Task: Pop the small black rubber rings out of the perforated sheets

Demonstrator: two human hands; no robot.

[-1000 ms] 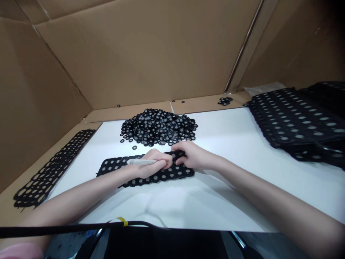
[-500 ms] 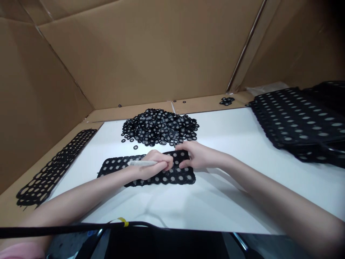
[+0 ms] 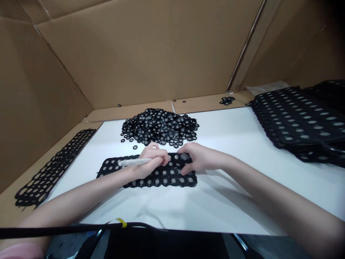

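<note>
A black strip with rows of pale round spots point(image 3: 161, 178) lies flat on the white board. My left hand point(image 3: 149, 162) is over its middle, closed around a white pen-like tool point(image 3: 134, 162) whose rear end points left; its tip is hidden by the fingers. At the strip's right end, my right hand point(image 3: 195, 158) has thumb and fingers curved about the edge, gripping it. A greyish round piece point(image 3: 184, 156) shows on the strip beside the right fingers. Just behind the hands is a heap of small black rings with pale centres point(image 3: 161, 126).
Black perforated strips point(image 3: 59, 162) lie along the left edge. A stack of spotted black sheets point(image 3: 302, 118) sits at right. A few joined rings point(image 3: 227, 100) lie at the back. Cardboard walls point(image 3: 161, 54) enclose the board, and a black cable point(image 3: 81, 227) crosses the front.
My left hand has drawn back a little to the left with the pen-like tool. The greyish round piece beside my right fingers now shows. My right hand has barely shifted.
</note>
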